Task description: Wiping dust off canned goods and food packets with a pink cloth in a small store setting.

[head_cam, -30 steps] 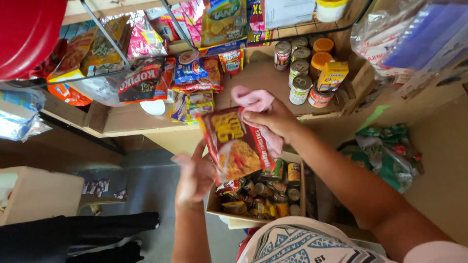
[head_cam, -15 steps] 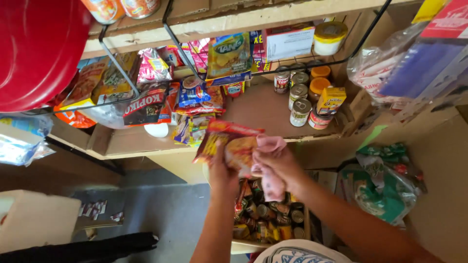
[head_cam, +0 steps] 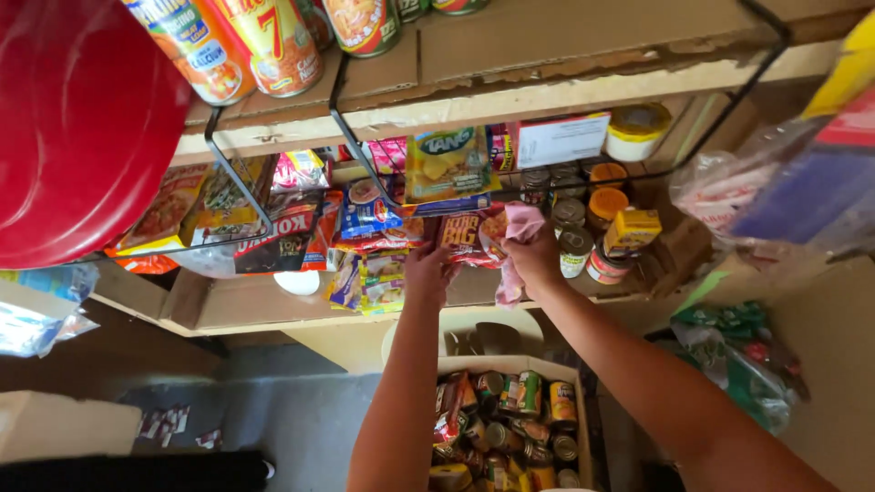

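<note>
At the far left a big red plastic basin [head_cam: 77, 128] fills the upper corner, with tall cans [head_cam: 246, 46] standing on the wooden shelf [head_cam: 547, 77] above. Below it, snack packets [head_cam: 273, 228] crowd the lower shelf behind a black wire rack [head_cam: 351, 128]. The left hand [head_cam: 428, 273] reaches up and pinches the lower edge of a red snack packet [head_cam: 467, 235], which sits at the shelf front among the other packets. The right hand [head_cam: 533, 260] grips that same packet from its other side (a pink cloth [head_cam: 518, 246] is bunched in its fingers too). Just right stand small tins [head_cam: 574, 239] and a yellow box [head_cam: 631, 230]. Beneath the arms, a cardboard box [head_cam: 510, 366] holds mixed cans.
</note>
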